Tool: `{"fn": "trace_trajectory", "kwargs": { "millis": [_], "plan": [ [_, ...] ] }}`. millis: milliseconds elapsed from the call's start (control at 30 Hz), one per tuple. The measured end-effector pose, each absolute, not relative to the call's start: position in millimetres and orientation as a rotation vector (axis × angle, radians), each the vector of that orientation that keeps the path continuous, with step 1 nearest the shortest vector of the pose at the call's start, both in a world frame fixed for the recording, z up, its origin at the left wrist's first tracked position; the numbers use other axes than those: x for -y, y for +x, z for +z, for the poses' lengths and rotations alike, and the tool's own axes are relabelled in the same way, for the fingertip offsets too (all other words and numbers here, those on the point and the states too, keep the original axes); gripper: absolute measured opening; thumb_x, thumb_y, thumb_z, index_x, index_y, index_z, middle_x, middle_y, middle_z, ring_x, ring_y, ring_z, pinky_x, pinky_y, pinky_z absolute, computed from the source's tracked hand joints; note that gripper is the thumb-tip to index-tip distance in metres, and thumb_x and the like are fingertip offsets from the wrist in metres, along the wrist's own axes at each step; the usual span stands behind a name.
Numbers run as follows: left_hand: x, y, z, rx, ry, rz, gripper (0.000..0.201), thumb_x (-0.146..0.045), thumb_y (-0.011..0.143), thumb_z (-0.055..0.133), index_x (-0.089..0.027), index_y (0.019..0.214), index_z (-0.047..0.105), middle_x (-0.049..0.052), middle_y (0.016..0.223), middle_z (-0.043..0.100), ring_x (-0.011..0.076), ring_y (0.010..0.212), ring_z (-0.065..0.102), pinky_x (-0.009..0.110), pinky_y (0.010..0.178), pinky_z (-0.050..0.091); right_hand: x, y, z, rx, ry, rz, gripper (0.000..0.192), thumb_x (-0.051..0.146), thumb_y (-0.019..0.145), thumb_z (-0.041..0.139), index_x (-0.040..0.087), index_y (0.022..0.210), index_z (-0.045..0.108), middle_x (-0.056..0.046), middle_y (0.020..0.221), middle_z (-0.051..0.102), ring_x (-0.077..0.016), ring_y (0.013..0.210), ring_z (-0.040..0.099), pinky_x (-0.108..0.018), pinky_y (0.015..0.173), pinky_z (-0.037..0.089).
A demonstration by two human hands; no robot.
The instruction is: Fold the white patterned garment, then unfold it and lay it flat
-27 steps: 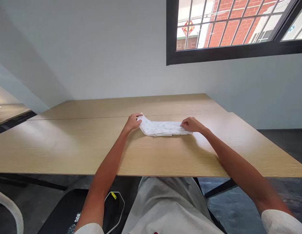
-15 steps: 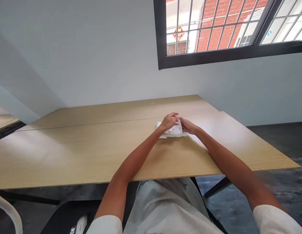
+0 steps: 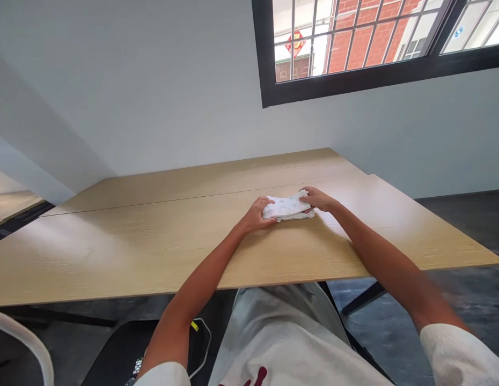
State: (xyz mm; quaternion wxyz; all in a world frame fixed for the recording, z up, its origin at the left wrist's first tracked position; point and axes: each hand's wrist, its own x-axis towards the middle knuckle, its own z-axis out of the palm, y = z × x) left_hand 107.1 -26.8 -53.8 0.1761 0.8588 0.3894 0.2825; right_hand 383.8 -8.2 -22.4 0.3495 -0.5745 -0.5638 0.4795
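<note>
A white cloth [image 3: 287,206] with faint small marks lies folded into a small flat bundle on the wooden table [image 3: 132,252]. Its left end is gripped by my left hand [image 3: 259,214], thumb at the near side and fingers over the top. My right hand [image 3: 316,199] pinches the right end, its thumb on top and its other fingers partly hidden behind and under the cloth. Several layers show along the near edge, and the right end looks slightly raised.
Behind the table stands a grey wall [image 3: 173,91] with a barred, dark-framed window [image 3: 338,83] at upper right. A dark chair seat [image 3: 116,348] is below the table's front edge, with a watch [image 3: 137,366] on it. A curved white bar [image 3: 28,340] shows at lower left.
My left hand has moved from above the cloth to its left end. My right hand has shifted to the top right edge. The cloth's upper flap now lies flatter. The view has tilted slightly.
</note>
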Motion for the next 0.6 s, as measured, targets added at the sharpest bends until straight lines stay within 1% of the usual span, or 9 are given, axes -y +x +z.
{"fn": "trace_trajectory", "kwargs": {
  "millis": [67, 100, 167, 267, 333, 400, 500, 533, 600],
  "plan": [
    [27.9, 115.1, -56.0, -1.078, 2.529, 0.774, 0.041, -0.036, 0.081, 0.069, -0.018, 0.118, 0.067, 0.013, 0.133, 0.056, 0.0281, 0.128, 0.048, 0.041, 0.114, 0.037, 8.3, 389.5, -22.6, 1.649, -1.632, 0.977, 0.045, 0.007, 0.086, 0.066, 0.009, 0.130, 0.053, -0.009, 0.091, 0.064, -0.0145, 0.058, 0.060, -0.023, 0.049, 0.052],
    [28.2, 117.2, -56.5, -1.069, 2.559, 0.741, 0.034, -0.033, 0.084, 0.065, -0.017, 0.114, 0.069, 0.012, 0.130, 0.059, 0.0278, 0.127, 0.050, 0.041, 0.113, 0.038, 8.4, 391.9, -22.7, 1.758, -1.701, 0.846, 0.047, 0.009, 0.087, 0.068, 0.009, 0.132, 0.053, -0.008, 0.088, 0.064, -0.0140, 0.054, 0.059, -0.023, 0.050, 0.051],
    [28.9, 117.2, -56.4, -1.049, 2.594, 0.654, 0.031, -0.031, 0.086, 0.061, -0.018, 0.113, 0.070, 0.012, 0.128, 0.062, 0.0271, 0.125, 0.052, 0.040, 0.111, 0.040, 9.0, 395.0, -22.7, 1.957, -1.830, 0.588, 0.043, 0.014, 0.087, 0.071, 0.009, 0.127, 0.058, -0.009, 0.083, 0.064, -0.0167, 0.055, 0.060, -0.026, 0.057, 0.051],
    [30.8, 111.0, -52.3, -1.074, 2.619, 0.569, 0.037, -0.033, 0.086, 0.060, -0.019, 0.120, 0.067, 0.010, 0.132, 0.060, 0.0262, 0.123, 0.053, 0.039, 0.107, 0.044, 10.6, 393.5, -22.9, 2.080, -1.881, 0.125, 0.032, 0.020, 0.084, 0.075, 0.011, 0.114, 0.067, -0.014, 0.095, 0.066, -0.0275, 0.084, 0.065, -0.033, 0.074, 0.050],
    [34.3, 108.2, -47.3, -1.108, 2.658, 0.507, 0.041, -0.040, 0.087, 0.061, -0.020, 0.122, 0.067, 0.010, 0.130, 0.060, 0.0269, 0.121, 0.054, 0.038, 0.102, 0.046, 12.2, 387.3, -24.1, 2.113, -1.692, -0.106, 0.022, 0.021, 0.086, 0.070, 0.013, 0.107, 0.069, -0.015, 0.107, 0.064, -0.0298, 0.099, 0.061, -0.035, 0.081, 0.048],
    [41.1, 110.3, -41.9, -1.180, 2.730, 0.442, 0.044, -0.050, 0.087, 0.062, -0.020, 0.118, 0.068, 0.011, 0.122, 0.062, 0.0286, 0.115, 0.056, 0.039, 0.095, 0.048, 14.6, 377.5, -26.8, 2.186, -1.406, -0.098, 0.015, 0.022, 0.093, 0.059, 0.014, 0.100, 0.070, -0.013, 0.105, 0.065, -0.0256, 0.095, 0.061, -0.033, 0.082, 0.046],
    [56.4, 123.0, -35.6, -1.270, 2.868, 0.360, 0.055, -0.067, 0.081, 0.063, -0.016, 0.102, 0.070, 0.012, 0.101, 0.065, 0.0300, 0.096, 0.061, 0.039, 0.083, 0.048, 20.2, 360.2, -33.0, 2.378, -1.148, 0.086, 0.025, 0.026, 0.098, 0.048, 0.014, 0.093, 0.070, -0.010, 0.092, 0.066, -0.0219, 0.083, 0.061, -0.030, 0.077, 0.046],
    [61.3, 128.4, -34.3, -1.237, 2.889, 0.338, 0.056, -0.070, 0.079, 0.064, -0.016, 0.095, 0.068, 0.011, 0.093, 0.066, 0.0284, 0.089, 0.061, 0.038, 0.079, 0.047, 22.3, 355.2, -35.1, 2.457, -1.120, 0.116, 0.028, 0.028, 0.099, 0.047, 0.014, 0.092, 0.070, -0.011, 0.091, 0.067, -0.0228, 0.084, 0.062, -0.031, 0.078, 0.046],
    [67.7, 137.5, -33.0, -1.064, 2.861, 0.306, 0.055, -0.071, 0.079, 0.063, -0.017, 0.084, 0.064, 0.007, 0.082, 0.064, 0.0236, 0.077, 0.060, 0.034, 0.073, 0.046, 25.7, 349.1, -38.6, 2.586, -1.086, 0.128, 0.031, 0.030, 0.101, 0.045, 0.014, 0.093, 0.070, -0.011, 0.097, 0.068, -0.0257, 0.093, 0.062, -0.038, 0.091, 0.044]
  ]
}}
